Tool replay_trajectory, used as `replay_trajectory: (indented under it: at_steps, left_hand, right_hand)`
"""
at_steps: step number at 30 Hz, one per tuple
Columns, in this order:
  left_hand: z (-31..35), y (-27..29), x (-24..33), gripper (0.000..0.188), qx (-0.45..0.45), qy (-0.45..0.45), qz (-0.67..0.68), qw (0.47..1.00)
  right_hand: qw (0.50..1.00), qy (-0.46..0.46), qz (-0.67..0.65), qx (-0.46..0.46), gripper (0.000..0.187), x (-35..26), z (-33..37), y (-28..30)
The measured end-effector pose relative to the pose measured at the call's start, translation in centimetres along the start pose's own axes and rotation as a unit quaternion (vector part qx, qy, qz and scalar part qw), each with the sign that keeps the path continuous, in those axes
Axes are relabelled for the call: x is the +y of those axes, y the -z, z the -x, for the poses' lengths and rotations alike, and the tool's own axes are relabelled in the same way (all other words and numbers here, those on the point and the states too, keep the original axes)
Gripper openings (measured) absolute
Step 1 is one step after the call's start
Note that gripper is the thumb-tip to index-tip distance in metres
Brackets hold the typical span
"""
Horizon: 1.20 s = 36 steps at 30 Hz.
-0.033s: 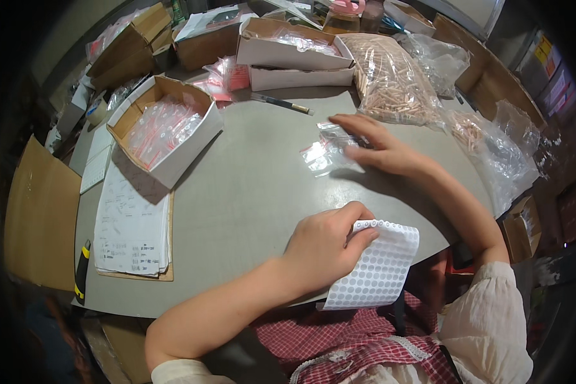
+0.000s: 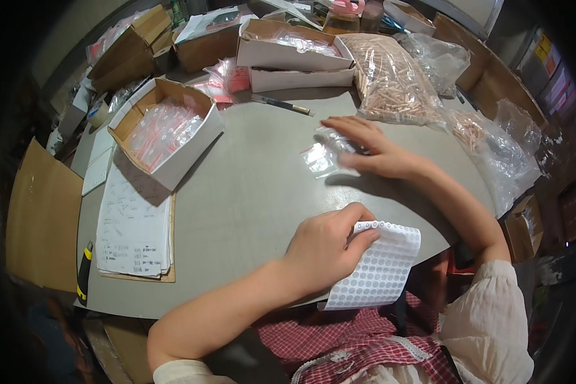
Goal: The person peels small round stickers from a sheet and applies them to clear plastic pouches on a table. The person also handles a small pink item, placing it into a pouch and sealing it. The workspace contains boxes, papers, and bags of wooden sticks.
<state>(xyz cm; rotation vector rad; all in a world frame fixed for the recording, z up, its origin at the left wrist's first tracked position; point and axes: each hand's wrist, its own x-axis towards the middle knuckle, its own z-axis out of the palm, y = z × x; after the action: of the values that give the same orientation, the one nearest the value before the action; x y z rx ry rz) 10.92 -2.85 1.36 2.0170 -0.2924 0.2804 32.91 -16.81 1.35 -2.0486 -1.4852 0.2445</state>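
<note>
My left hand (image 2: 329,246) is closed on a white sheet of round stickers (image 2: 377,272), pinching it between thumb and fingers near its top edge. The sheet is folded over there, with a row of small printed circles along the fold, and it hangs over the table's near edge. Farther off, my right hand (image 2: 377,150) is over a few small clear zip bags (image 2: 323,160) lying on the table. Its fingers are stretched out and the thumb is apart, slightly blurred. The hand partly hides the bags, and whether it touches them I cannot tell.
A white box of small bags (image 2: 166,131) rests on papers (image 2: 134,237) at left, near a yellow-black cutter (image 2: 84,272). At the back are a pen (image 2: 285,105), stacked white boxes (image 2: 301,78) and a big clear bag of small wooden pegs (image 2: 397,83).
My right hand has shifted slightly left over the small clear bags, covering more of the rear one. My left hand and the sticker sheet stay as they were.
</note>
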Motion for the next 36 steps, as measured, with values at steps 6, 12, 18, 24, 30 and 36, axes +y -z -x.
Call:
replay_trajectory:
  at_steps: [6, 12, 18, 24, 30, 36]
  left_hand:
    - [0.1, -0.1, -0.6, 0.019, 0.003, -0.02, 0.023, 1.0]
    - [-0.2, 0.0, -0.5, 0.019, -0.022, -0.002, 0.029, 0.999]
    - [0.0, -0.4, -1.4, 0.018, 0.007, -0.029, 0.048, 0.998]
    - [0.2, -0.3, -1.1, 0.019, 0.01, -0.032, 0.051, 0.998]
    - [0.1, -0.6, -1.5, 0.02, 0.019, -0.007, 0.048, 0.999]
    - [0.1, -0.3, -1.4, 0.019, 0.02, 0.001, 0.06, 0.998]
  right_hand:
    - [0.974, 0.13, 0.186, 0.015, 0.057, -1.9, -2.0, -2.2]
    - [0.975, 0.137, 0.171, 0.033, 0.027, -0.9, -4.7, -1.9]
    - [0.965, 0.196, 0.044, 0.17, 0.016, -1.3, -11.6, -3.5]
    - [0.942, 0.259, -0.064, 0.202, 0.032, -8.4, -25.2, -3.9]
    - [0.985, 0.163, 0.028, -0.05, 0.076, -13.0, -27.1, -5.5]
    - [0.974, 0.189, -0.049, -0.117, 0.054, -6.2, -13.3, -0.6]
